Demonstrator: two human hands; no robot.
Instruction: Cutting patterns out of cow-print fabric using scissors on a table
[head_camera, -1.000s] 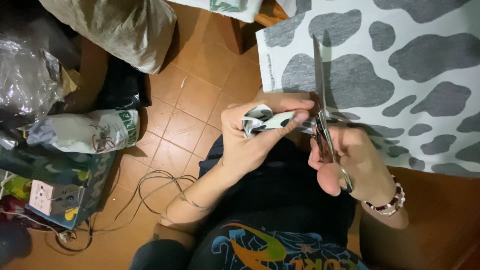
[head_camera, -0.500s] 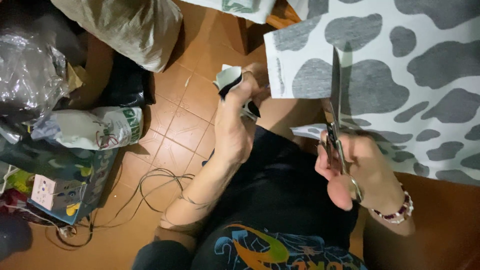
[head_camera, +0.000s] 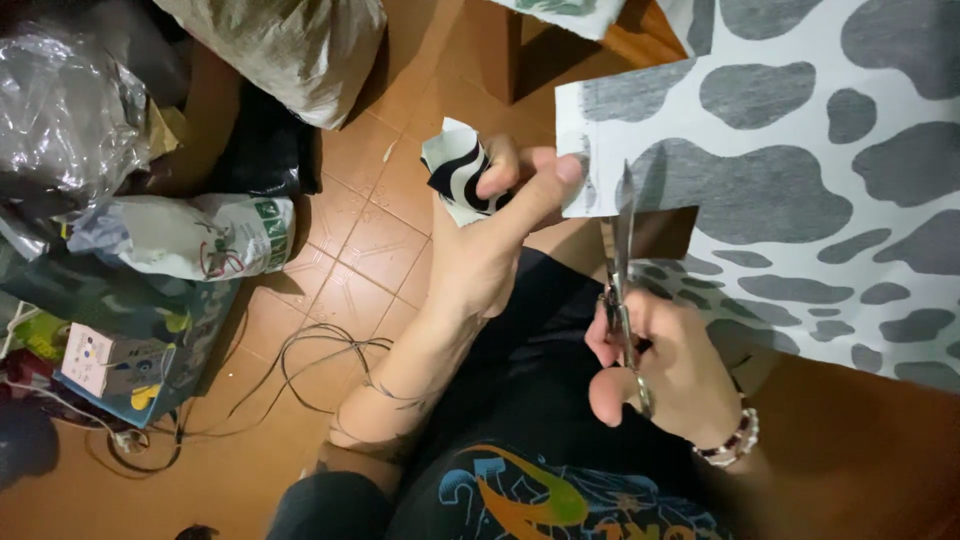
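Two hands work on one sheet of white cloth (head_camera: 800, 190) printed with grey blotches, which hangs over a counter edge above the brown tiled floor (head_camera: 370, 250).

Status of the cut:
- A rectangular notch is already open in the lower left part of the cloth, so part of the cutting appears done.
- A narrow strip of cloth remains to the left of the notch, attached at the top.
- The greater area of the cloth to the right shows no cuts.

Left hand (head_camera: 490, 250): the fingers are closed. The thumb and forefinger pinch the left edge of the cloth strip, holding it taut. The remaining fingers curl around a folded scrap (head_camera: 455, 175) of white cloth with dark stripes, kept in the palm.

Right hand (head_camera: 670, 370): the fingers are closed through the handles of the scissors (head_camera: 620, 260). The blades point up into the notch and stand nearly together, just beside the strip. Whether cloth lies between the blades cannot be told.

Judgement: the work is in an early to middle stage; the strip is not yet severed.

Surroundings: bags (head_camera: 190, 235) and a loose cable (head_camera: 320, 350) lie on the floor to the left, well apart from the hands.
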